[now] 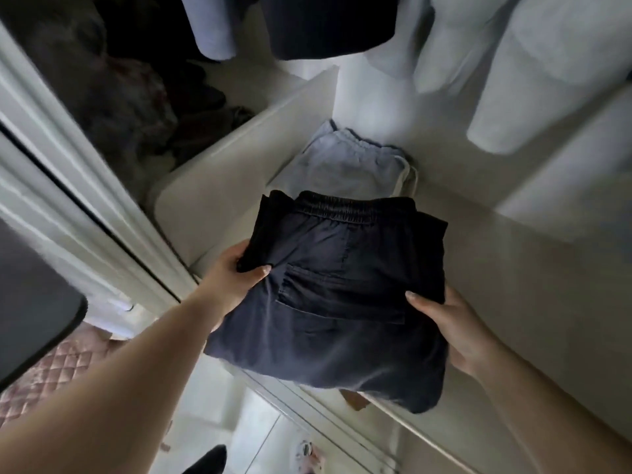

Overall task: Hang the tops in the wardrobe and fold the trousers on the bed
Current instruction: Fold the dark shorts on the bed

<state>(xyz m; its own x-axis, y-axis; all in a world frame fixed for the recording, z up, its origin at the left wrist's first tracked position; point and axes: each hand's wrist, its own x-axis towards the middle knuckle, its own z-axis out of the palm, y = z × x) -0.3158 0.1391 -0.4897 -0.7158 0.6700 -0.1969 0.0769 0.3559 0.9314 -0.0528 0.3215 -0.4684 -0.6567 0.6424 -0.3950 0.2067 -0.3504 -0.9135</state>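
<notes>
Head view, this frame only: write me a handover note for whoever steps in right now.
Left hand grips the left edge of the folded dark navy elastic-waist trousers; right hand grips their right edge. They are held over the white wardrobe shelf, in front of the folded pale grey drawstring trousers already lying there. Light and dark tops hang above. Done: both pairs folded. Left: set the navy pair down.

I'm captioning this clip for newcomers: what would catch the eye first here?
Folded dark trousers fill the middle, gripped at their edges by the left hand and right hand above a pale wardrobe shelf. Behind them lie folded light trousers; hanging tops fill the upper part.
</notes>
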